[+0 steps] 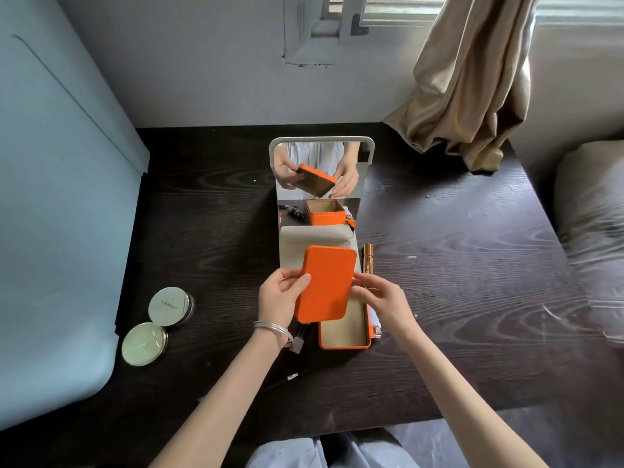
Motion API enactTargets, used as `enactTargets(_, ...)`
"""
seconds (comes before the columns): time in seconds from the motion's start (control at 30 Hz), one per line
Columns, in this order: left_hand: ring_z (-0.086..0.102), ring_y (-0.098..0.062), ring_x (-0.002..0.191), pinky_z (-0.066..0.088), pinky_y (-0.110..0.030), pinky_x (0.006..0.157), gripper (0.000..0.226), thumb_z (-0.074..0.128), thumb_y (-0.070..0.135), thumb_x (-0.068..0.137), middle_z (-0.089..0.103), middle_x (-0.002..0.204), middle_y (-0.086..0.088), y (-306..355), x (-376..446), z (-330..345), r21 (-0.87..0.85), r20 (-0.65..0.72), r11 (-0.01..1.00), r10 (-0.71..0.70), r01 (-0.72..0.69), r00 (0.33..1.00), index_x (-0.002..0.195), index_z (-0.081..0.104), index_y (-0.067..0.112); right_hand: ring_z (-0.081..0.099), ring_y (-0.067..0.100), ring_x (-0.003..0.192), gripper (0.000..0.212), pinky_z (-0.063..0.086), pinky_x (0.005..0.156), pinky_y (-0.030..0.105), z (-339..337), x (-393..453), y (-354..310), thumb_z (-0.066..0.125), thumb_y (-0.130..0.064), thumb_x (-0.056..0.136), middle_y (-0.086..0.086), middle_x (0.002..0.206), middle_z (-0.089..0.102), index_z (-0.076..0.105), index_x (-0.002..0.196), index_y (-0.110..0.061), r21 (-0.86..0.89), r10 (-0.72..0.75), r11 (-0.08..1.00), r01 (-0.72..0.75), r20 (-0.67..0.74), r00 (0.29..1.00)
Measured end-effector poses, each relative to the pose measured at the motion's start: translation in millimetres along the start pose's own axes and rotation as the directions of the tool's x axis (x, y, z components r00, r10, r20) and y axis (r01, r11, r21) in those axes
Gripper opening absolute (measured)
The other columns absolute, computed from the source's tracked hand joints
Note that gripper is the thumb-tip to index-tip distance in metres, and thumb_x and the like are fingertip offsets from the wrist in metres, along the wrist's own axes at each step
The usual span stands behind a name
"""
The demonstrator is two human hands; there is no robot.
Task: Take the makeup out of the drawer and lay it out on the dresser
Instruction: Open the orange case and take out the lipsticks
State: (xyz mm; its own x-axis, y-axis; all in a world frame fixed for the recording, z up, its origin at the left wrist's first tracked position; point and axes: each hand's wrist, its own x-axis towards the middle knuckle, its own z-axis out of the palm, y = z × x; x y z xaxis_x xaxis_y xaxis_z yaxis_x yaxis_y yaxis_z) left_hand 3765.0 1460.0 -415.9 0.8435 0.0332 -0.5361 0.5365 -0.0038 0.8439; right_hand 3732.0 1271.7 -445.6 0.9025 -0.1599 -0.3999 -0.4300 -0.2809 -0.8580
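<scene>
An orange lid (327, 285) hovers tilted over an open orange box (344, 332) on the dark wooden dresser (456, 282). My left hand (282, 297) grips the lid's left edge, thumb on top. My right hand (380, 298) pinches its right edge. The part of the box's beige inside that shows holds nothing. A gold tube (368, 260) lies right of the lid. Two round compacts (171, 306) (144, 343) sit at the left. Dark slim items (297, 339) lie under my left wrist, partly hidden.
A standing mirror (320, 173) with a beige base is behind the box and reflects the hands. A pale blue panel (57, 214) borders the dresser's left side. A tan curtain (469, 82) hangs at the back right, and a bed (594, 231) is to the right.
</scene>
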Motion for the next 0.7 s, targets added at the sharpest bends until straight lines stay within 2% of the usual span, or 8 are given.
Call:
enactTargets(0.07,0.065,-0.022,0.093,0.054,-0.039,0.083,0.008,0.063,0.013,0.086,0.067,0.100,-0.009,-5,5,5,-0.152,0.026,0.976,-0.152,0.154,0.988,0.093,0.059,0.016,0.063,0.003,0.098,0.024,0.050,0.087,0.021,-3,-2,1,0.063,-0.016,0.088,-0.013,0.101,0.067,0.066,0.110,-0.024,0.011,-0.005,1.000,0.005,0.001,1.000)
enactTargets(0.13,0.064,-0.024,0.091,0.053,-0.040,0.080,0.007,0.061,0.009,0.087,0.066,0.098,-0.010,-9,9,9,-0.239,0.072,0.938,-0.242,0.252,0.968,0.094,0.059,0.012,0.064,0.003,0.092,0.019,0.053,0.081,0.021,-6,-4,2,0.062,-0.016,0.088,-0.016,0.095,0.067,0.066,0.104,-0.027,0.010,0.002,1.000,-0.001,-0.032,0.999)
enactTargets(0.17,0.064,-0.023,0.090,0.053,-0.039,0.080,0.008,0.060,0.009,0.087,0.066,0.096,-0.010,-11,11,11,-0.230,0.079,0.935,-0.257,0.268,0.963,0.095,0.060,0.011,0.065,0.003,0.088,0.018,0.055,0.076,0.019,-7,-5,4,0.063,-0.016,0.088,-0.015,0.093,0.067,0.067,0.103,-0.025,0.002,0.012,1.000,-0.012,-0.056,0.998)
enactTargets(0.27,0.065,-0.024,0.093,0.054,-0.040,0.084,0.014,0.063,0.008,0.086,0.067,0.099,-0.010,-24,18,14,-0.107,0.046,0.966,-0.231,0.235,0.972,0.099,0.062,0.008,0.066,0.011,0.085,0.021,0.054,0.066,0.015,-10,-6,10,0.065,-0.017,0.086,-0.005,0.095,0.068,0.068,0.107,-0.016,-0.062,0.041,0.997,-0.048,-0.100,0.994)
enactTargets(0.37,0.064,-0.024,0.096,0.055,-0.035,0.082,0.007,0.066,0.007,0.083,0.067,0.099,-0.010,-37,20,13,0.041,0.028,0.978,-0.206,0.205,0.978,0.087,0.065,0.013,0.067,0.014,0.084,0.026,0.055,0.063,0.014,-12,-7,18,0.065,-0.016,0.086,0.003,0.099,0.070,0.068,0.111,-0.011,-0.113,0.088,0.988,-0.103,-0.128,0.988)
enactTargets(0.43,0.064,-0.021,0.095,0.055,-0.028,0.077,0.011,0.067,0.007,0.082,0.067,0.098,-0.008,-45,20,11,0.112,0.034,0.976,-0.191,0.186,0.981,0.093,0.067,0.010,0.067,0.011,0.081,0.026,0.055,0.069,0.018,-11,-9,23,0.066,-0.018,0.085,0.005,0.099,0.072,0.069,0.110,-0.011,-0.174,0.106,0.976,-0.131,-0.144,0.984)
enactTargets(0.57,0.066,-0.011,0.081,0.056,-0.025,0.075,0.019,0.069,0.007,0.080,0.069,0.096,-0.007,-55,20,10,0.243,-0.004,0.959,-0.147,0.143,0.989,0.099,0.070,0.008,0.067,0.012,0.085,0.024,0.054,0.085,0.037,-6,-11,28,0.066,-0.024,0.084,0.000,0.102,0.072,0.071,0.106,-0.019,-0.295,0.161,0.934,-0.202,-0.158,0.974)
enactTargets(0.7,0.064,-0.008,0.076,0.058,-0.022,0.070,0.021,0.069,0.004,0.080,0.067,0.091,-0.006,-57,21,14,0.251,-0.008,0.957,-0.147,0.145,0.989,0.100,0.069,0.003,0.064,0.017,0.101,0.026,0.048,0.085,0.033,-2,-12,26,0.064,-0.028,0.084,-0.001,0.107,0.071,0.070,0.108,-0.021,-0.424,0.186,0.871,-0.250,-0.187,0.965)
